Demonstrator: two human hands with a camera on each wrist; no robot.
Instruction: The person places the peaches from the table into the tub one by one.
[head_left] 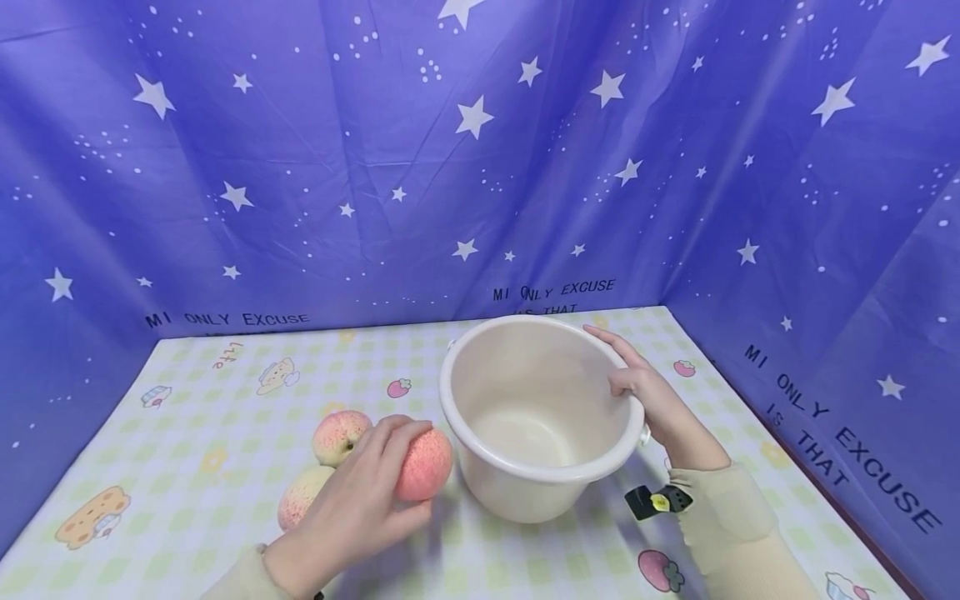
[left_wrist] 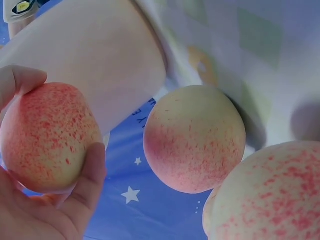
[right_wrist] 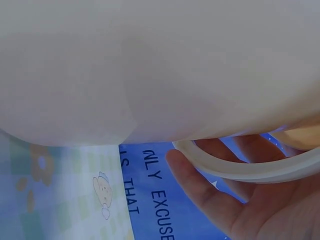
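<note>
In the head view my left hand (head_left: 352,487) holds a pink-red peach (head_left: 426,467), its fingers over the top and thumb below. The left wrist view shows this peach (left_wrist: 50,137) gripped between fingers and thumb. Just left of the bucket's wall, it is still outside. Two more peaches, one pale pink (head_left: 342,437) and one yellowish (head_left: 303,496), lie behind and beside that hand, partly hidden by it. My right hand (head_left: 652,400) grips the right rim of a cream bucket (head_left: 517,496), thumb inside. No fruit shows inside the bucket.
A pale green checked cloth (head_left: 247,433) with printed cartoons covers the table. Blue star-patterned curtains (head_left: 405,167) stand behind it and along the sides. A white curved band (right_wrist: 240,170), apparently the bucket's handle, crosses the right hand's fingers.
</note>
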